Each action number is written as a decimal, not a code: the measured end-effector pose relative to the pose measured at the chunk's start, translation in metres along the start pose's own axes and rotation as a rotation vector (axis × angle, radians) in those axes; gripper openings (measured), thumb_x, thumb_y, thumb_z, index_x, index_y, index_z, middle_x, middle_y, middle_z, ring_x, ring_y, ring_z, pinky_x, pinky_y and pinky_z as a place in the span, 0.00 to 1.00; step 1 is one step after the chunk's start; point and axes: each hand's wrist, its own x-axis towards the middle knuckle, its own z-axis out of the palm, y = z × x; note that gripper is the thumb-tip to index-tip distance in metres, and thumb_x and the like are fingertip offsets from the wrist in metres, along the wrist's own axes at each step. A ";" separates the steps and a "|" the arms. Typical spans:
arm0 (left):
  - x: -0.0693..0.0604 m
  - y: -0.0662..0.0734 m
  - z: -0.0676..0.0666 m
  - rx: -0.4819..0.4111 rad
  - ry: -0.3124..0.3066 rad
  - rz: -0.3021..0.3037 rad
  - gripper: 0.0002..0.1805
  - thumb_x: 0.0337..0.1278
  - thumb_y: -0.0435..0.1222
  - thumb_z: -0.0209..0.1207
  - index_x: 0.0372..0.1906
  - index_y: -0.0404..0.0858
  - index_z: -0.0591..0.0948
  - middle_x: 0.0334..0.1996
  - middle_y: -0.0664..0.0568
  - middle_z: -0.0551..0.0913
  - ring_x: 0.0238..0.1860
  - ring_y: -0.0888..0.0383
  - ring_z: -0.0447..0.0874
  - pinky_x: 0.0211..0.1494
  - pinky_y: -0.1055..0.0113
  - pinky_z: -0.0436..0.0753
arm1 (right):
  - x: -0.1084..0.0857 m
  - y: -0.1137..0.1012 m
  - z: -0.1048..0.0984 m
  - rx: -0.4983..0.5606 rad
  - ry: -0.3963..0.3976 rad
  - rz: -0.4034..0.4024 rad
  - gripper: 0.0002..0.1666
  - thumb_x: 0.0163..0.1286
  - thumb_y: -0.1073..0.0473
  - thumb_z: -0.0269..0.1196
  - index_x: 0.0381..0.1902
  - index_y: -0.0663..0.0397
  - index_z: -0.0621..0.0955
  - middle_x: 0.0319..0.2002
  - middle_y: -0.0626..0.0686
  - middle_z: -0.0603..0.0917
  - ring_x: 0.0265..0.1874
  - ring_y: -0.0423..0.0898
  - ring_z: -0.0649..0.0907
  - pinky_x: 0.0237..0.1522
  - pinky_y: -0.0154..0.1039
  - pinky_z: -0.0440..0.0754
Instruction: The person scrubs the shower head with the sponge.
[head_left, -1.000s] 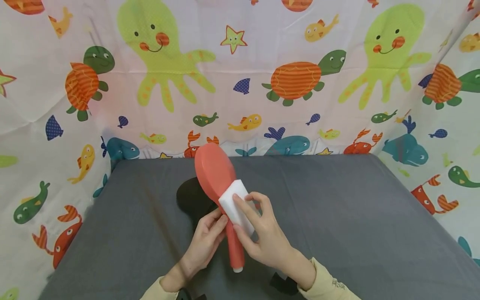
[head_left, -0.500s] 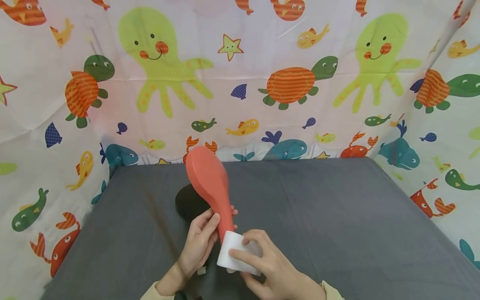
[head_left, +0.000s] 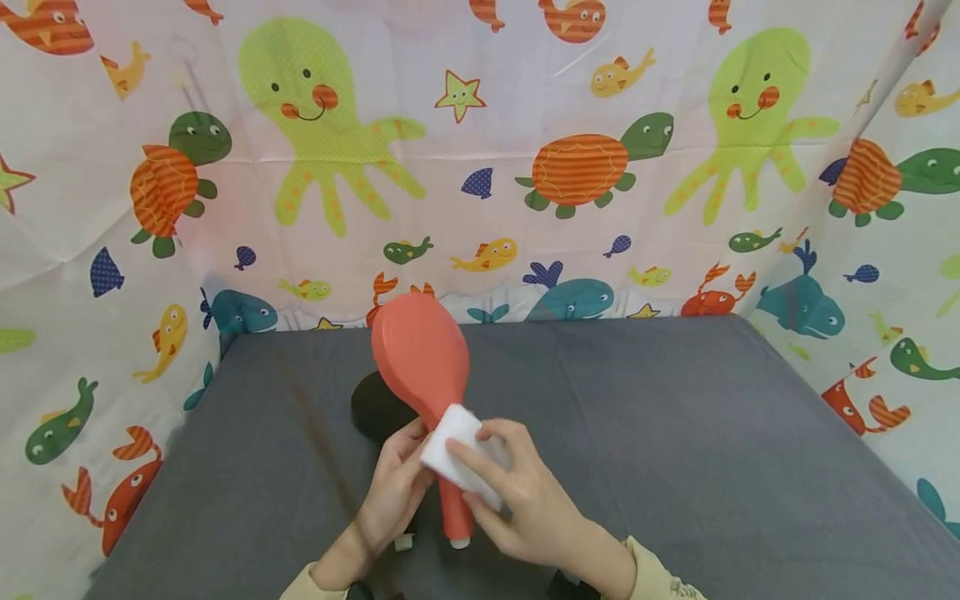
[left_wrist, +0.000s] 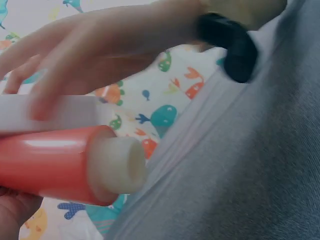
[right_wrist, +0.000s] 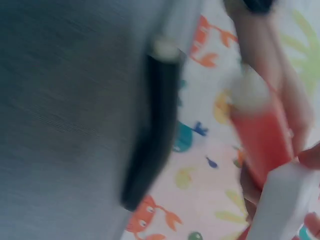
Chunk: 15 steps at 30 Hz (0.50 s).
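A coral-red handheld shower head (head_left: 420, 354) with a white connector end is held tilted above the grey table. My left hand (head_left: 393, 492) grips it around the upper handle. In my right hand (head_left: 528, 500) is a white sponge (head_left: 457, 450), pinched between thumb and fingers and pressed against the handle just below the head. The left wrist view shows the white connector (left_wrist: 117, 162) at the handle's end, with the sponge (left_wrist: 50, 112) lying along the handle. My left fingers are partly hidden behind the handle.
A black shower head (head_left: 378, 408) lies on the grey-covered table (head_left: 637, 433) behind my left hand, its white end (head_left: 403, 542) toward me. A white curtain (head_left: 480, 208) printed with sea animals stands at the back and both sides.
The sponge slid down the handle to its lower end, then came back up to below the head. The red shower head shifted slightly left and turned a little in my left hand.
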 end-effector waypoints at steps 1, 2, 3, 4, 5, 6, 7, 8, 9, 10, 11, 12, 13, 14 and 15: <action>0.000 0.002 -0.001 -0.015 0.001 0.002 0.19 0.71 0.26 0.35 0.63 0.25 0.63 0.55 0.42 0.74 0.57 0.50 0.72 0.57 0.61 0.74 | -0.005 -0.003 0.000 -0.006 -0.029 -0.030 0.26 0.65 0.56 0.57 0.62 0.53 0.71 0.52 0.60 0.66 0.51 0.53 0.67 0.47 0.47 0.75; 0.001 0.003 -0.002 -0.033 0.010 -0.004 0.20 0.71 0.27 0.34 0.63 0.24 0.61 0.56 0.41 0.73 0.58 0.48 0.71 0.58 0.60 0.73 | -0.010 -0.005 0.000 -0.007 -0.060 -0.059 0.27 0.64 0.57 0.58 0.61 0.53 0.72 0.52 0.59 0.67 0.51 0.53 0.67 0.47 0.46 0.76; 0.001 0.005 -0.002 -0.049 0.018 -0.012 0.21 0.72 0.28 0.33 0.65 0.24 0.59 0.57 0.40 0.72 0.60 0.46 0.68 0.58 0.60 0.73 | -0.015 -0.007 0.001 -0.002 -0.090 -0.082 0.28 0.63 0.58 0.59 0.61 0.53 0.72 0.52 0.59 0.67 0.51 0.53 0.67 0.48 0.45 0.76; 0.001 0.006 -0.003 -0.056 0.029 -0.022 0.21 0.73 0.30 0.33 0.65 0.24 0.57 0.58 0.40 0.71 0.61 0.45 0.66 0.59 0.59 0.72 | -0.020 -0.008 0.001 0.008 -0.118 -0.091 0.29 0.62 0.58 0.60 0.62 0.53 0.71 0.52 0.58 0.67 0.52 0.52 0.67 0.49 0.44 0.75; 0.001 0.006 -0.003 -0.056 0.045 -0.036 0.22 0.73 0.31 0.33 0.66 0.25 0.56 0.58 0.40 0.70 0.61 0.45 0.66 0.58 0.59 0.73 | -0.024 -0.009 0.001 0.019 -0.140 -0.098 0.30 0.61 0.59 0.61 0.62 0.53 0.71 0.53 0.58 0.67 0.52 0.51 0.67 0.49 0.43 0.75; 0.001 0.006 -0.003 -0.057 0.060 -0.050 0.22 0.73 0.32 0.34 0.66 0.25 0.55 0.58 0.41 0.70 0.61 0.46 0.66 0.57 0.59 0.73 | -0.027 -0.010 0.001 0.032 -0.157 -0.098 0.30 0.60 0.59 0.62 0.62 0.52 0.71 0.53 0.57 0.66 0.52 0.51 0.67 0.49 0.41 0.75; 0.001 0.006 -0.002 -0.049 0.069 -0.064 0.23 0.74 0.33 0.34 0.66 0.25 0.54 0.58 0.41 0.69 0.60 0.46 0.67 0.57 0.60 0.74 | -0.029 -0.010 0.001 0.040 -0.161 -0.104 0.31 0.59 0.59 0.63 0.61 0.53 0.71 0.52 0.57 0.66 0.52 0.51 0.67 0.49 0.40 0.75; 0.001 0.006 -0.002 -0.038 0.084 -0.083 0.23 0.74 0.33 0.34 0.66 0.25 0.54 0.57 0.42 0.69 0.57 0.47 0.69 0.56 0.61 0.74 | -0.030 -0.009 0.001 0.054 -0.160 -0.101 0.30 0.59 0.59 0.63 0.61 0.53 0.71 0.52 0.57 0.66 0.52 0.51 0.67 0.49 0.39 0.76; 0.001 0.005 -0.002 -0.029 0.094 -0.102 0.23 0.74 0.34 0.35 0.66 0.25 0.54 0.56 0.43 0.69 0.55 0.49 0.72 0.55 0.61 0.75 | -0.030 -0.009 0.002 0.067 -0.154 -0.090 0.30 0.60 0.59 0.63 0.61 0.53 0.71 0.53 0.58 0.66 0.52 0.51 0.67 0.48 0.39 0.76; 0.000 0.003 -0.002 -0.014 0.106 -0.116 0.23 0.74 0.34 0.36 0.65 0.25 0.55 0.55 0.44 0.70 0.53 0.52 0.73 0.54 0.63 0.75 | -0.029 -0.008 0.003 0.074 -0.137 -0.078 0.30 0.61 0.58 0.62 0.61 0.54 0.71 0.52 0.58 0.66 0.51 0.51 0.67 0.47 0.39 0.76; 0.000 0.002 -0.002 -0.005 0.106 -0.122 0.22 0.73 0.34 0.37 0.64 0.25 0.57 0.55 0.44 0.70 0.51 0.53 0.74 0.54 0.64 0.75 | -0.027 -0.007 0.004 0.078 -0.117 -0.059 0.29 0.62 0.58 0.62 0.61 0.54 0.71 0.52 0.58 0.66 0.51 0.51 0.67 0.47 0.39 0.76; 0.000 0.000 -0.002 0.001 0.101 -0.119 0.20 0.73 0.34 0.37 0.62 0.27 0.59 0.53 0.45 0.71 0.49 0.55 0.74 0.53 0.65 0.76 | -0.025 -0.005 0.005 0.081 -0.091 -0.039 0.28 0.63 0.57 0.61 0.61 0.54 0.71 0.52 0.58 0.65 0.50 0.51 0.68 0.46 0.39 0.76; -0.001 -0.001 -0.002 0.005 0.092 -0.112 0.18 0.73 0.33 0.37 0.61 0.28 0.62 0.52 0.46 0.72 0.47 0.56 0.75 0.52 0.65 0.76 | -0.021 -0.002 0.006 0.086 -0.060 -0.011 0.28 0.64 0.56 0.60 0.61 0.54 0.71 0.52 0.58 0.65 0.49 0.51 0.68 0.45 0.39 0.75; -0.001 -0.003 -0.002 0.009 0.083 -0.104 0.17 0.73 0.32 0.38 0.60 0.29 0.64 0.51 0.47 0.73 0.47 0.57 0.75 0.52 0.66 0.76 | -0.017 0.000 0.006 0.091 -0.028 0.020 0.28 0.65 0.54 0.60 0.62 0.54 0.70 0.52 0.58 0.65 0.49 0.50 0.68 0.44 0.40 0.75; -0.002 -0.005 -0.001 0.016 0.069 -0.091 0.16 0.72 0.31 0.39 0.58 0.29 0.66 0.50 0.47 0.74 0.48 0.58 0.75 0.52 0.66 0.76 | -0.012 0.003 0.006 0.101 0.002 0.053 0.28 0.66 0.54 0.59 0.62 0.54 0.70 0.51 0.59 0.65 0.48 0.50 0.68 0.43 0.40 0.75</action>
